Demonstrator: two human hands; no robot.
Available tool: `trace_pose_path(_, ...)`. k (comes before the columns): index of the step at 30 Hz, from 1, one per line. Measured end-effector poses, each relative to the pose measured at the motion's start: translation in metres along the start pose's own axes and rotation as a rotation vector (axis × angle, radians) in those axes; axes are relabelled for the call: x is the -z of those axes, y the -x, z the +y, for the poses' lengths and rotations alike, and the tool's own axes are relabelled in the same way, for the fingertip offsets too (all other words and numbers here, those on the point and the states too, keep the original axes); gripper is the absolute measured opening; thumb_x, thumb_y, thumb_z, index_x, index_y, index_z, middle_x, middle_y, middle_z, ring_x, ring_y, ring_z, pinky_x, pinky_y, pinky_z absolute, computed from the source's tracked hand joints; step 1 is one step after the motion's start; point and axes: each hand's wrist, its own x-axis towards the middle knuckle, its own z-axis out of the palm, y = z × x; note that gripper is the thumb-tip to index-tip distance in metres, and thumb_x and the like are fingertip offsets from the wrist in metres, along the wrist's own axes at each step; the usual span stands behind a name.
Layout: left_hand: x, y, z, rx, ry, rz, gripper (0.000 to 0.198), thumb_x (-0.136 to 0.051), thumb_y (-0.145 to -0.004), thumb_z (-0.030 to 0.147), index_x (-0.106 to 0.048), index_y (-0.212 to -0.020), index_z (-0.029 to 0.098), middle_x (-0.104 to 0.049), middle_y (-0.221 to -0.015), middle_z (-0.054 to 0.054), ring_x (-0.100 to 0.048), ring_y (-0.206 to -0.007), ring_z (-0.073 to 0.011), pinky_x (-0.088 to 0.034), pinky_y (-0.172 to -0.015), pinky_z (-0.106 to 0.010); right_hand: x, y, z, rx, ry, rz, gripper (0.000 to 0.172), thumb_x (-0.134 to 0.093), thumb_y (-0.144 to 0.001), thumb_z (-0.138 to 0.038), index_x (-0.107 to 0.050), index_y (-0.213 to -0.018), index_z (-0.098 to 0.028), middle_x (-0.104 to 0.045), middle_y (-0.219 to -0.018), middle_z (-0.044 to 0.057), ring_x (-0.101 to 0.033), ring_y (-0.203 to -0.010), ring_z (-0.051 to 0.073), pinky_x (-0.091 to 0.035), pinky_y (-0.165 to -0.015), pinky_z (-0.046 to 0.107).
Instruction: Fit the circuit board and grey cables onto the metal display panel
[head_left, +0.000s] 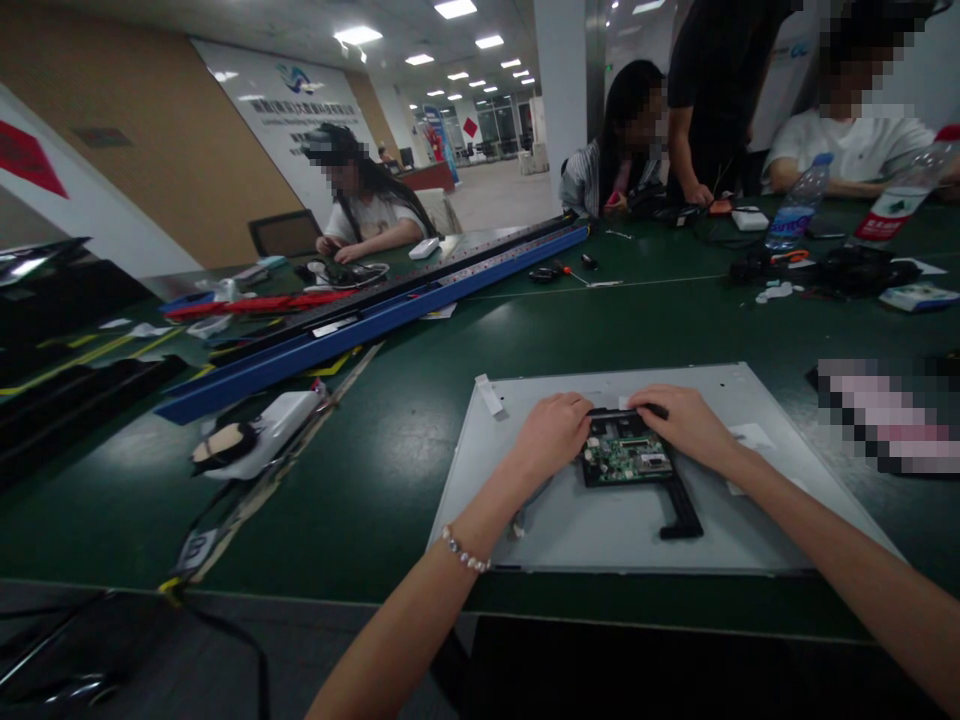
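A green circuit board (628,458) sits in a black plastic frame (681,510), which has an L-shaped arm reaching toward me on the right. Beneath it lies a flat light-grey panel (540,530). My left hand (556,432) has its fingers closed on the frame's far left corner. At the far right corner, my right hand (681,420) pinches the same frame, its thumb and fingertips partly hidden. White stickers (491,397) are stuck to the panel's far left area.
Long blue rails (420,310) cross the green table (390,430) to the left. A white device with a beige pad (262,435) lies nearer. Screwdrivers (559,272) and a water bottle (802,205) stand farther off. Several people sit or stand across the table.
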Motion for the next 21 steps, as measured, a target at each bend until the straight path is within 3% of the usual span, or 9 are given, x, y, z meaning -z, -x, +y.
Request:
trace_pose_path(11, 0.007, 0.0, -0.001, 0.062, -0.068, 0.075, 0.025, -0.045, -0.094, 0.018, -0.068, -0.104, 0.015, -0.069, -0.104, -0.009, -0.064, -0.099, -0.0209, -0.048, -0.09, -0.034, 0.002, 0.004, -0.009, 0.006, 0.035, 0.032, 0.024, -0.051, -0.089, -0.015, -0.071, -0.102, -0.019, -0.074, -0.105, 0.008, -0.068, -0.099, 0.024, -0.051, -0.093, 0.042)
trace_pose_path(15, 0.021, 0.001, -0.013, 0.212, -0.182, 0.124, 0.025, -0.046, -0.093, 0.019, -0.068, -0.104, 0.017, -0.069, -0.105, -0.009, -0.063, -0.1, -0.022, -0.047, -0.091, -0.034, 0.003, 0.006, -0.009, 0.015, 0.053, 0.051, 0.024, -0.05, -0.089, -0.016, -0.071, -0.101, -0.018, -0.073, -0.107, 0.009, -0.068, -0.101, 0.025, -0.051, -0.093, 0.042)
trace_pose_path(21, 0.037, 0.008, -0.056, 0.501, -0.279, 0.249, 0.027, -0.044, -0.094, 0.024, -0.067, -0.109, 0.019, -0.067, -0.109, -0.01, -0.062, -0.104, -0.0232, -0.047, -0.092, -0.033, 0.004, 0.009, -0.008, -0.001, 0.069, 0.097, 0.025, -0.05, -0.089, -0.017, -0.072, -0.1, -0.017, -0.073, -0.107, 0.01, -0.067, -0.102, 0.026, -0.05, -0.095, 0.043)
